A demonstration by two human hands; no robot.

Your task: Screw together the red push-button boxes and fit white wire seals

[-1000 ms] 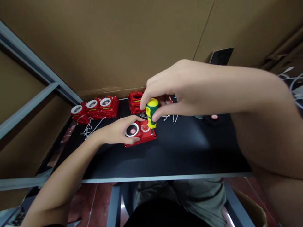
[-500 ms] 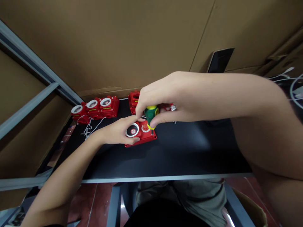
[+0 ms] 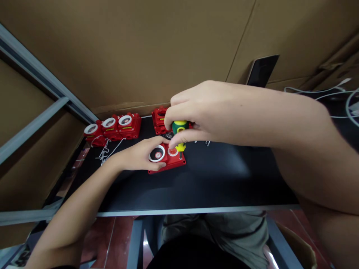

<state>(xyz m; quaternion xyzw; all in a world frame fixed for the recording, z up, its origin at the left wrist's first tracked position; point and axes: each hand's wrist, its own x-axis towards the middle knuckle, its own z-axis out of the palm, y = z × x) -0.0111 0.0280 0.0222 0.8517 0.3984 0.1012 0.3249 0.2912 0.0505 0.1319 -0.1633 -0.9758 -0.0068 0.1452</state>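
On the black tabletop lies a red alarm-like housing (image 3: 173,161) with a white-ringed round opening and a small clear-and-red dome. My left hand (image 3: 141,154) grips its left part, thumb and fingers around the white ring. A stubby screwdriver (image 3: 180,129) with a green and yellow handle is pinched in my right hand (image 3: 193,116). It stands nearly upright, its metal shaft down at the right corner of the housing, where a screw seems to sit; the contact is too small to make out.
Several similar red housings (image 3: 130,127) with white rings and loose white wires (image 3: 105,151) stand at the back left. Another red housing (image 3: 159,118) is behind my hands. A dark phone (image 3: 262,71) leans on the cardboard wall (image 3: 168,48); white cables (image 3: 333,89) lie at the right.
My right hand's fingers and thumb have shifted around the screwdriver handle, the thumb moving left and up. The left hand and the housing have stayed in place.
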